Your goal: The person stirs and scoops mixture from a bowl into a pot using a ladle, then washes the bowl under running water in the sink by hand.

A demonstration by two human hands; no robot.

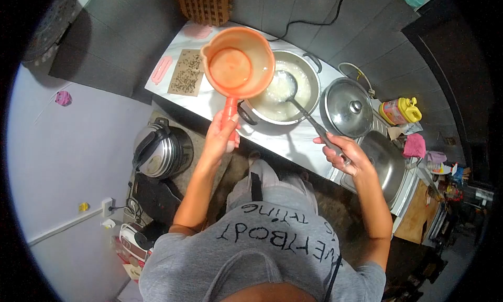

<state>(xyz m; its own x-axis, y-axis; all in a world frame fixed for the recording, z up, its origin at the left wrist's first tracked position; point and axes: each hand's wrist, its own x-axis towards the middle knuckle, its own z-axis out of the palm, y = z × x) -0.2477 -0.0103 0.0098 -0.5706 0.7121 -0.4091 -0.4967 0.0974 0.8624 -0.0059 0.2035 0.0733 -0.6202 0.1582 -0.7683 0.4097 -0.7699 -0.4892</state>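
Observation:
My left hand (pixel 221 134) is closed round the handle of an orange plastic dipper (pixel 230 66), tilted so that its inside faces me; a little wetness shows in it. The dipper overlaps the left rim of a metal pot (pixel 316 87) on the counter. My right hand (pixel 343 154) grips the dark handle of a ladle (pixel 309 117). Its bowl rests in the whitish, grainy liquid (pixel 275 107) inside the pot. What the grains are, I cannot tell for certain.
Right of the pot lies a glass lid (pixel 348 107), beside a metal sink (pixel 390 168) and a yellow bottle (pixel 400 111). Leftward is a brown sheet with dark specks (pixel 186 74) and a pink tray (pixel 161 70). A multicooker (pixel 160 150) stands below, left of the counter.

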